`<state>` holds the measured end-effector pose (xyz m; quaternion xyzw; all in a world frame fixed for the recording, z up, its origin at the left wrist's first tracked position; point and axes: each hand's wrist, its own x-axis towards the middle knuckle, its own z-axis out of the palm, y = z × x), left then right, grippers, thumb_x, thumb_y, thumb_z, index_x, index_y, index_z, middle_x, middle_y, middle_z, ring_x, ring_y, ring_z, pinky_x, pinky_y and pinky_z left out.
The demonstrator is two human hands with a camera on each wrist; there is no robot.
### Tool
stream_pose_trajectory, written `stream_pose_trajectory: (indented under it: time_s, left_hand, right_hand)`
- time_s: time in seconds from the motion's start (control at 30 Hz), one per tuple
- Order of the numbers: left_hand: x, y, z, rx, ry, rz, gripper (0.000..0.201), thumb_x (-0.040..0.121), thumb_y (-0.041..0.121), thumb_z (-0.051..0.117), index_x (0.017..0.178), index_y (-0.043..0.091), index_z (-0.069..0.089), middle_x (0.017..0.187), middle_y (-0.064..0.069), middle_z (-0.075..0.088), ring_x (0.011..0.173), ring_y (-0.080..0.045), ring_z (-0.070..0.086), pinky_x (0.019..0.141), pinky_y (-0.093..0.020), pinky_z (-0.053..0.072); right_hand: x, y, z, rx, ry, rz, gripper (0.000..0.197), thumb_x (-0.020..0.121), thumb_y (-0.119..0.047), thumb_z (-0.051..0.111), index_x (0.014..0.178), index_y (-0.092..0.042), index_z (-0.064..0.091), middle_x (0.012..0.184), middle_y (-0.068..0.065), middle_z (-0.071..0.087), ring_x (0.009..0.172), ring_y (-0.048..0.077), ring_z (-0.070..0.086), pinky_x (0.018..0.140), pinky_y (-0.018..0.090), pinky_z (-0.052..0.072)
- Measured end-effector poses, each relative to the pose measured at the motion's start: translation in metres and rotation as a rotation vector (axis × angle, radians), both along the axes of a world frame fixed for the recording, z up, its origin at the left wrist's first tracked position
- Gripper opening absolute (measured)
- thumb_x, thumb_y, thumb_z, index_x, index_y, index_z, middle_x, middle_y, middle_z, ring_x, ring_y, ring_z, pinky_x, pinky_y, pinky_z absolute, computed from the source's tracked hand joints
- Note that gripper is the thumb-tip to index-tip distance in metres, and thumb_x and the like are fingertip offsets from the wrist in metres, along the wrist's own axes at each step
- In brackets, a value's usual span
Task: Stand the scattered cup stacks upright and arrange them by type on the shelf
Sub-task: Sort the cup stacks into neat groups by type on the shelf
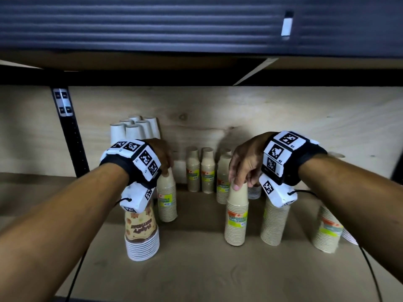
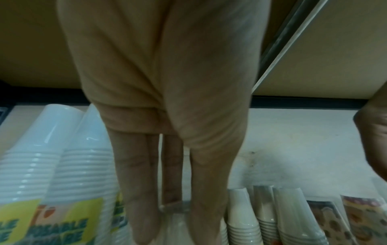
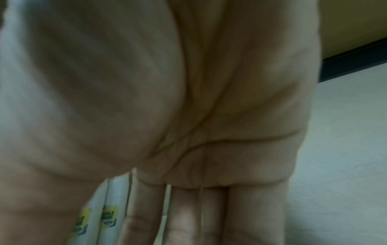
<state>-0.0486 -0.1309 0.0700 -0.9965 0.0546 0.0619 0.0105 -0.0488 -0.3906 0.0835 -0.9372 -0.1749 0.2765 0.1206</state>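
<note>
**Both hands on beige cup stacks**

The left hand (image 1: 160, 154) reaches over the top of an upright beige stack (image 1: 166, 200), fingers curled down around its upper end. This stack stands just behind and right of the printed stack (image 1: 141, 234), an upright one with brown pattern and white rims, the landmark here.

The right hand (image 1: 245, 165) pinches the top of another upright beige stack (image 1: 236, 221), well to the right of the printed stack; the thumb (image 1: 235, 186) presses on its front.

Two more beige stacks (image 1: 274, 225) stand further right. Behind the printed stack, by the back wall (image 1: 283, 118), are white cups (image 1: 133, 129) and a row of small beige stacks (image 1: 200, 173). All stand on the shelf (image 1: 196, 269).
</note>
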Motion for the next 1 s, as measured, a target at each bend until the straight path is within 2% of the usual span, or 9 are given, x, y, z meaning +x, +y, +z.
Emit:
stream_pose_trajectory:
  time_s: [0.07,0.17,0.3,0.37,0.47,0.53,0.7,0.77,1.0]
  left_hand:
    - [0.005,-0.004,0.005,-0.068,0.009,-0.028,0.033,0.081,0.017,0.076,0.112,0.008,0.068,0.082,0.004,0.063,0.054,0.005,0.052,0.042,0.0,0.036]
    - [0.014,-0.01,0.006,-0.111,0.019,-0.063,0.037,0.08,0.014,0.076,0.116,0.007,0.067,0.102,-0.008,0.068,0.06,0.003,0.051,0.043,-0.001,0.039]
    - [0.027,-0.015,0.002,-0.13,0.006,-0.083,0.04,0.076,0.017,0.08,0.113,0.01,0.069,0.089,0.0,0.065,0.067,-0.008,0.058,0.062,-0.017,0.048]
    - [0.032,-0.017,-0.001,-0.134,-0.002,-0.087,0.04,0.075,0.019,0.08,0.113,0.012,0.069,0.09,0.003,0.065,0.077,-0.009,0.059,0.071,-0.02,0.047]
    - [0.041,-0.017,-0.008,-0.183,-0.063,-0.066,0.04,0.073,0.018,0.082,0.11,0.012,0.069,0.086,0.006,0.065,0.079,0.0,0.064,0.065,-0.014,0.045]
    - [0.048,-0.017,-0.015,-0.189,-0.108,-0.045,0.039,0.073,0.019,0.081,0.108,0.012,0.068,0.1,0.0,0.068,0.098,-0.013,0.065,0.072,-0.018,0.044]
    - [0.066,-0.024,-0.03,-0.176,-0.184,-0.058,0.033,0.076,0.021,0.077,0.107,0.012,0.068,0.122,-0.007,0.064,0.112,-0.024,0.059,0.09,-0.029,0.048]
    - [0.071,-0.027,-0.031,-0.189,-0.184,-0.059,0.036,0.078,0.021,0.076,0.112,0.011,0.067,0.125,-0.007,0.062,0.115,-0.024,0.057,0.087,-0.027,0.045]
    - [0.088,-0.031,-0.032,-0.206,-0.186,-0.056,0.04,0.08,0.021,0.075,0.118,0.013,0.067,0.126,-0.007,0.062,0.113,-0.024,0.059,0.076,-0.021,0.039]
  right_hand:
    - [0.005,0.003,0.003,0.038,-0.012,-0.005,0.026,0.073,-0.015,0.083,0.098,-0.013,0.076,0.084,0.013,0.072,0.076,0.019,0.068,0.074,0.026,0.057]
    - [0.012,0.011,0.002,0.1,-0.032,-0.002,0.018,0.074,-0.013,0.082,0.09,-0.015,0.076,0.089,0.014,0.071,0.081,0.022,0.066,0.074,0.027,0.058]
    - [0.028,0.025,0.0,0.131,-0.08,0.031,0.03,0.074,-0.014,0.082,0.103,-0.009,0.074,0.098,0.01,0.072,0.074,0.012,0.067,0.09,0.036,0.056]
    - [0.034,0.034,-0.002,0.132,-0.152,0.034,0.034,0.078,-0.012,0.08,0.109,-0.006,0.07,0.092,0.005,0.07,0.063,0.007,0.064,0.08,0.031,0.057]
    - [0.042,0.049,-0.008,0.145,-0.261,0.005,0.035,0.086,-0.01,0.071,0.118,0.0,0.062,0.097,0.01,0.065,0.055,0.011,0.06,0.051,0.017,0.051]
    - [0.047,0.056,-0.011,0.129,-0.339,0.01,0.036,0.09,-0.013,0.066,0.123,0.0,0.058,0.097,0.008,0.057,0.059,0.014,0.057,0.041,0.013,0.044]
    - [0.063,0.067,-0.013,0.047,-0.638,0.078,0.033,0.081,-0.025,0.074,0.109,-0.008,0.072,0.106,0.007,0.07,0.094,0.025,0.066,0.072,0.026,0.052]
    - [0.068,0.071,-0.017,0.016,-0.677,0.083,0.033,0.08,-0.026,0.073,0.108,-0.009,0.071,0.11,0.012,0.069,0.101,0.029,0.065,0.082,0.034,0.055]
    - [0.082,0.074,-0.03,-0.006,-0.646,0.114,0.035,0.081,-0.025,0.073,0.11,-0.006,0.069,0.112,0.013,0.068,0.104,0.03,0.063,0.086,0.037,0.053]
